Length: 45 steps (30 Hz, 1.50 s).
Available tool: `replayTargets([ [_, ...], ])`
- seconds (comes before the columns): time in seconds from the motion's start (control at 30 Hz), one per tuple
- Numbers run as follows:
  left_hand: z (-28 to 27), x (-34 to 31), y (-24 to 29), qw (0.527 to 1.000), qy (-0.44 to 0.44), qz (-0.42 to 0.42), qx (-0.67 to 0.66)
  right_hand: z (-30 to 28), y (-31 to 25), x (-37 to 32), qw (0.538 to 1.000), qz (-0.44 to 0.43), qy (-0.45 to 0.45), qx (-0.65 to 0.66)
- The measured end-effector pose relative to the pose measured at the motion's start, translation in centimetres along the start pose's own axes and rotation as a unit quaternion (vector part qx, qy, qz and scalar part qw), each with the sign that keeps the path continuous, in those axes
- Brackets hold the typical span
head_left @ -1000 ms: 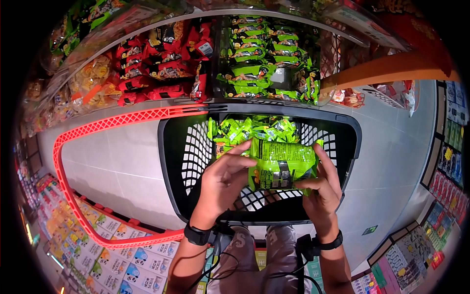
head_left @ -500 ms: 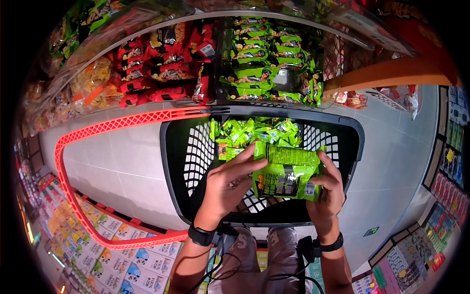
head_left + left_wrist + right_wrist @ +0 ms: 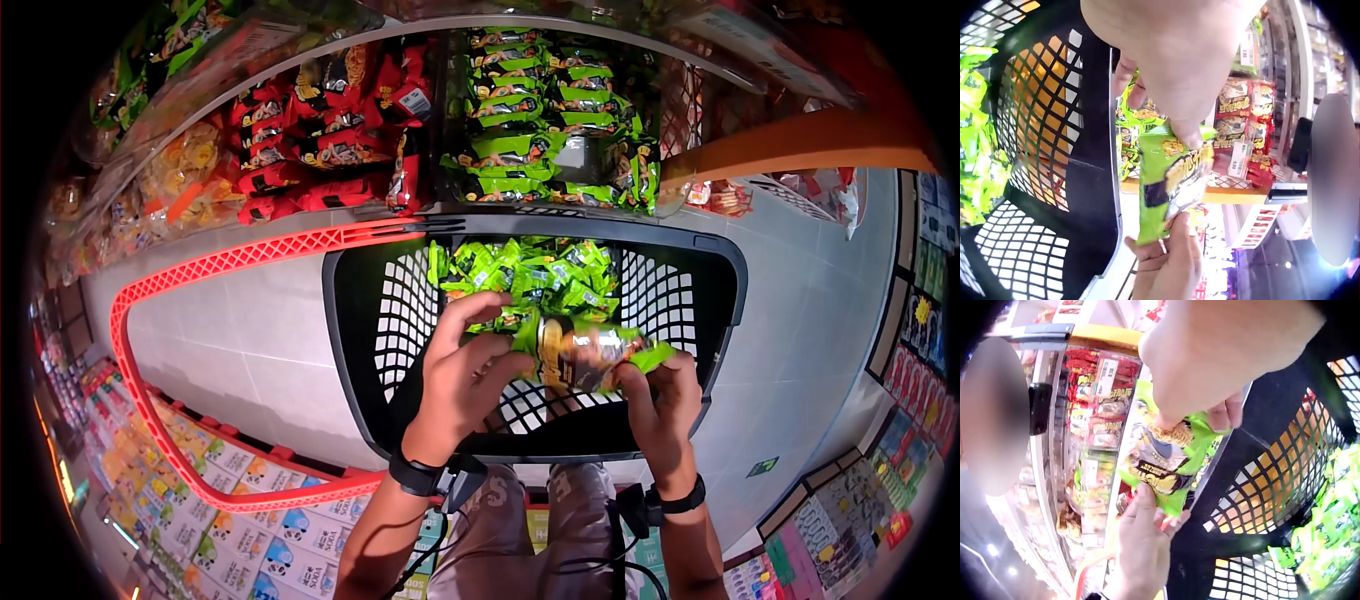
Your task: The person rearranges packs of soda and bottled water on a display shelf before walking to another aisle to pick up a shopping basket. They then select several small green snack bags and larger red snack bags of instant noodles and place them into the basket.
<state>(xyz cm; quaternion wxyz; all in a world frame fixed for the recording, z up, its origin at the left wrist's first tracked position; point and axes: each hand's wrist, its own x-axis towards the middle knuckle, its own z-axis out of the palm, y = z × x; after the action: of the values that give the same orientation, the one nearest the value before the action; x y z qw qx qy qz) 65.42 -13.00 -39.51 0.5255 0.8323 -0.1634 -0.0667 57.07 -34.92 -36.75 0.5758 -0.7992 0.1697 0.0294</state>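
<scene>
Over a black basket [image 3: 737, 275], both hands hold one green snack packet [image 3: 585, 352] with a black band and a noodle picture on its front. My left hand [image 3: 462, 375] pinches the packet's left end, its index finger lifted off. At the opposite end, my right hand [image 3: 665, 395] grips the green edge between thumb and fingers. In the left wrist view the packet [image 3: 1169, 181] spans both hands, and in the right wrist view thumbs press on its front. Below it, many similar green packets [image 3: 480, 265] lie heaped against the basket's far side.
The basket's red handle [image 3: 120, 320] lies out to the left. Just beyond the basket, a shelf holds rows of green packets [image 3: 510, 150] and red packets [image 3: 345, 145]. Stacked drink cartons [image 3: 260, 520] stand at lower left; more shelved goods [image 3: 920, 380] line the right.
The packet has been turned over in the hands, from its printed back to its picture front, and sits slightly lower. It looks blurred now. The basket and heap stay put.
</scene>
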Motion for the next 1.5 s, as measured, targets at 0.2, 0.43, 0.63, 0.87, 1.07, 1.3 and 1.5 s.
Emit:
replayTargets([
  [0.2, 0.4, -0.6, 1.1, 0.976, -0.051, -0.182, -0.105, 1.5, -1.6, 1.0, 0.974, 0.147, 0.023, 0.174],
  [0.43, 1.1, 1.8, -0.6, 0.997, 0.01, -0.042, -0.071, 0.4, -2.2, 3.4, 0.998, 0.055, 0.011, 0.036],
  [0.63, 0.9, 9.3, 0.5, 0.993, -0.063, -0.042, -0.094, 0.6, 0.4, 11.2, 0.99, -0.092, 0.082, -0.063],
  [0.87, 3.9, 13.5, -2.1, 0.997, 0.004, 0.058, 0.052, 1.1, 1.5, 18.8, 0.981, -0.04, 0.097, -0.164],
  [1.07, 4.7, 14.5, -2.8, 0.999, -0.008, 0.046, 0.007, 0.8, 2.3, 19.1, 0.978, -0.044, 0.095, -0.181],
  [1.3, 4.8, 14.9, -4.2, 0.997, -0.037, 0.054, 0.026, 0.9, 3.2, 18.7, 0.979, -0.057, 0.075, -0.182],
  [1.5, 4.5, 14.3, -5.6, 0.99, -0.074, 0.044, 0.112, 0.5, 3.6, 18.5, 0.94, -0.133, 0.056, -0.308],
])
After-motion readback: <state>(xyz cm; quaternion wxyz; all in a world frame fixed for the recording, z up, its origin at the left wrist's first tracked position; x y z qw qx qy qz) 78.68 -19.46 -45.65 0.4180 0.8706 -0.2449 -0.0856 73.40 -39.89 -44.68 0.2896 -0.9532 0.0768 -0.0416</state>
